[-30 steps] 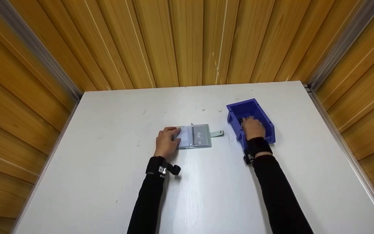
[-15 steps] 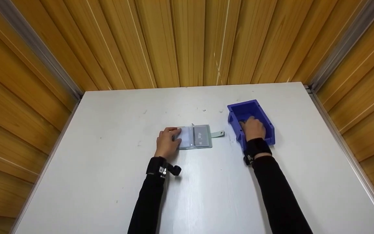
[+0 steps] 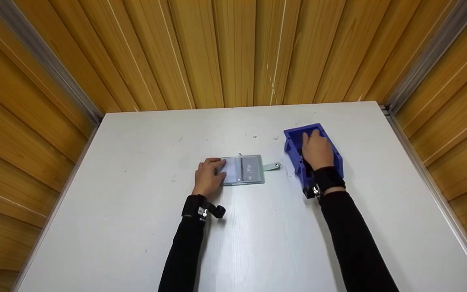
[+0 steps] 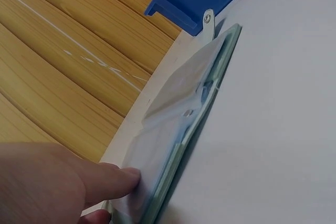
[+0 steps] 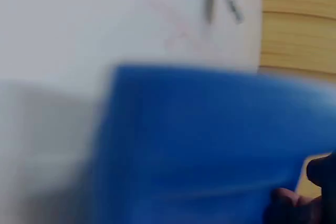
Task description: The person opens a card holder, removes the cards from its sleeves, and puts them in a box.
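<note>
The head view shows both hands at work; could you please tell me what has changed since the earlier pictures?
The right hand has shifted toward the far end of the blue bin; whether it holds anything is hidden. The left hand, card holder and bin stayed as they were.

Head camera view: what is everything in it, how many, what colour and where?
Card holder: one, pale green, open, near the middle.
Card: one, grey, in the card holder's right side.
Strap: one, pale green, at the card holder's right edge.
Bin: one, blue, right of the strap; contents unclear.
Table: one, white, beneath these.
Walls: three, yellow-brown, behind and at both sides.
Metal strips: two, grey, where the walls meet.
Wrist bands: two, black, one per wrist.
Sleeves: two, black, one per arm.
Left hand: one, bare, on the card holder's left side.
Right hand: one, bare, at the bin; grip hidden.
</note>
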{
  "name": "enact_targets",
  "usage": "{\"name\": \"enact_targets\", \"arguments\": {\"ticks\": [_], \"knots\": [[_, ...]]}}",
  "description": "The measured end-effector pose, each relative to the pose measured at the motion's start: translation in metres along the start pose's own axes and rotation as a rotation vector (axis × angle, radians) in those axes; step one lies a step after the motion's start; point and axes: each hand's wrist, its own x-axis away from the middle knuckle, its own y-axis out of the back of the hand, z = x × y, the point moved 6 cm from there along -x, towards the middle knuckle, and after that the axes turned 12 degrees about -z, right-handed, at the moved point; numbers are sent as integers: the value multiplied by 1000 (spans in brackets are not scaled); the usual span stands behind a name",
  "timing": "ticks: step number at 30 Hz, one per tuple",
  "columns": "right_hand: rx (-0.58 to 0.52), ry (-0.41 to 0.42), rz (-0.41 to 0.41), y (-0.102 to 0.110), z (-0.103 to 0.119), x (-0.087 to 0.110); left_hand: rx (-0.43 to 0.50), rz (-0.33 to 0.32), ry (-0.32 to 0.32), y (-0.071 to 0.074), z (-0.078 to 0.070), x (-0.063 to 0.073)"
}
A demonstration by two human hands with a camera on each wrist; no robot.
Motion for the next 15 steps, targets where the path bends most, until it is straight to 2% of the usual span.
{"name": "enact_targets", "arguments": {"ticks": [4,7,11,15], "knots": [[-81,98,-100,8,30,-1,3,2,-4,0,0,-1],[-105,170,-99,3,51,5,6,0,-9,0,0,-1],[-117,247,-2,-16,70,17,-1,-13,-24,0,0,-1],[-129,296,135,-38,77,32,-3,-16,-34,0,0,0]]}}
